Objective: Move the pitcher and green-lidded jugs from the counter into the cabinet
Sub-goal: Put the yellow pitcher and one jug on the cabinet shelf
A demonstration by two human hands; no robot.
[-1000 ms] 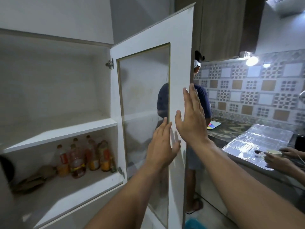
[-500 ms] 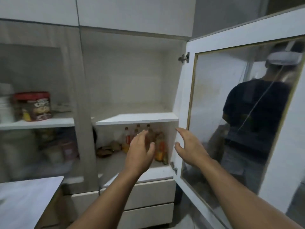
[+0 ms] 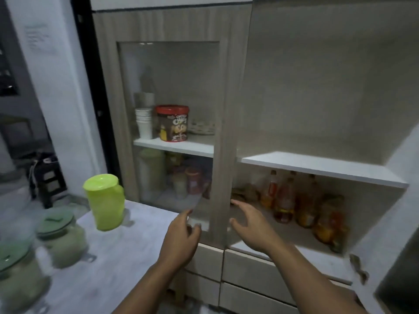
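A lime-green pitcher [image 3: 105, 201] stands on the pale counter [image 3: 118, 259] at the left. Two glass jugs with dark green lids sit nearer the left edge, one [image 3: 61, 236] behind the other [image 3: 18, 277]; both are blurred. My left hand [image 3: 180, 239] hovers over the counter's right end, fingers apart, holding nothing. My right hand [image 3: 249, 225] is spread open in front of the open cabinet compartment [image 3: 317, 168], just right of the closed glass door's frame [image 3: 223, 141]. Neither hand touches a jug or the pitcher.
The open compartment's lower shelf holds several bottles [image 3: 294, 200] of amber liquid; its upper shelf [image 3: 322, 165] is bare. Behind the closed glass door stand a red-lidded tin [image 3: 173, 123], stacked white cups [image 3: 144, 122] and containers below. Drawers [image 3: 260, 268] lie beneath. The swung-out door [image 3: 390, 257] is at far right.
My view has swung left from the open cabinet door to the counter, bringing the pitcher and jugs into sight. Both hands have dropped from the door and stay empty.
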